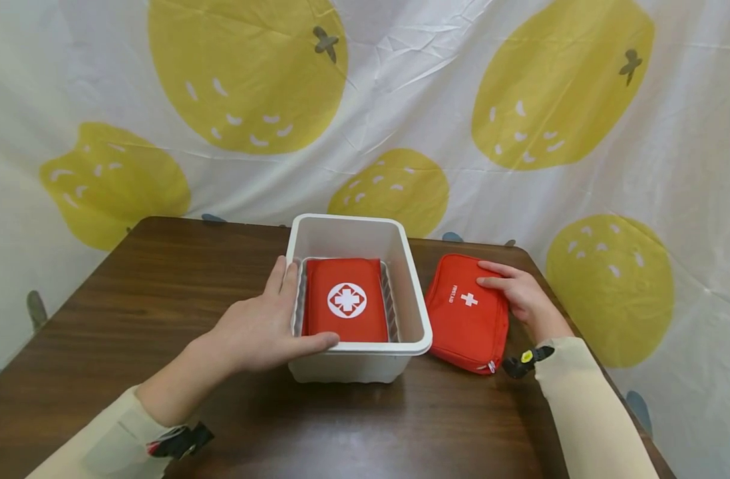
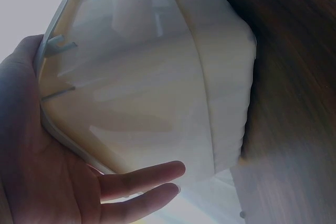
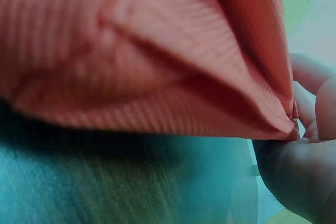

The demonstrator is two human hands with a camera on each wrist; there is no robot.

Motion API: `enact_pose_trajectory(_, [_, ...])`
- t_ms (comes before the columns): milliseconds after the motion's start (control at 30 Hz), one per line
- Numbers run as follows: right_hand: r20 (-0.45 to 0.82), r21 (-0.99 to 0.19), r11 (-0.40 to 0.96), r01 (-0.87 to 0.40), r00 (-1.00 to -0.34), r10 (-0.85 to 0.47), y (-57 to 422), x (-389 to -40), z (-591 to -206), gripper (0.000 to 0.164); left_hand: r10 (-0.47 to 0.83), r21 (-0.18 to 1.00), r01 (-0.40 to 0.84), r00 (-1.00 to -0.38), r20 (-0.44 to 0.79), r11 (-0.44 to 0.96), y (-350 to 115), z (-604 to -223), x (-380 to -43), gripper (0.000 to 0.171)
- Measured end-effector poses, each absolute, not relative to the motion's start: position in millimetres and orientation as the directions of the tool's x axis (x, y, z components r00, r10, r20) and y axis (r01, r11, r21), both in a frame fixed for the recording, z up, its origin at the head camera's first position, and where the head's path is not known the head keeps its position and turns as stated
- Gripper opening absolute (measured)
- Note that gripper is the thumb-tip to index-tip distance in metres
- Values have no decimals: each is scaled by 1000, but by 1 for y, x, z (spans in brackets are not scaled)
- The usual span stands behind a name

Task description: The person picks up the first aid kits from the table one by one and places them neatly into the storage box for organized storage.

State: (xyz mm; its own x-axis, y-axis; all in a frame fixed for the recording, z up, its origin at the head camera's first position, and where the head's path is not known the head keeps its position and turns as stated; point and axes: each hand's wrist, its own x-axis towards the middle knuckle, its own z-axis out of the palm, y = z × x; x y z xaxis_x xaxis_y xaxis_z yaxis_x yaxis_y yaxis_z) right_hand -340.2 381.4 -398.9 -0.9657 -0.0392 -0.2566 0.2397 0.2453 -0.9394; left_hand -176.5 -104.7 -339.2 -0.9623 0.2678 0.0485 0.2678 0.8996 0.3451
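Note:
A white plastic bin point(image 1: 354, 362) stands on the table, and inside it lies a red pouch point(image 1: 370, 309) with a white cross emblem in a circle. My left hand point(image 1: 257, 326) rests on the bin's rim with its thumb along the front edge and its fingers on the left side. Two of those fingers point(image 2: 149, 176) stretch straight along the outer wall in the left wrist view. To the bin's right is a red first aid pouch point(image 1: 460, 326) with a zipper. My right hand point(image 1: 523, 296) pinches its right edge, fingers over the top and thumb below.
Dark wood table point(image 1: 131, 319) surrounds the bin, its far edge running close behind. A white curtain point(image 1: 400, 80) with yellow fruit prints hangs behind the table and down its right side. Inside the bin, a clear plastic liner point(image 1: 391, 299) borders the pouch.

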Motion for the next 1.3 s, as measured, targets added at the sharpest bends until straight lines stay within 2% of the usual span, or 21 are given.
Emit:
enact_pose_trajectory(433, [-222,-973,86,216,-972,-76,384,-337,-389,67,271,336,275,-961,59,901,-104,-339,-176,134])
enact_pose_trajectory(900, [-233,-972,53,229,-969,-84,384,-332,-372,68,271,331,275,-961,59,903,-104,-339,-177,134])
enact_pose_trajectory(1300, [-187,-982,18,186,-978,-92,383,-333,-360,65,272,330,277,-960,60,903,-104,-339,-177,134])
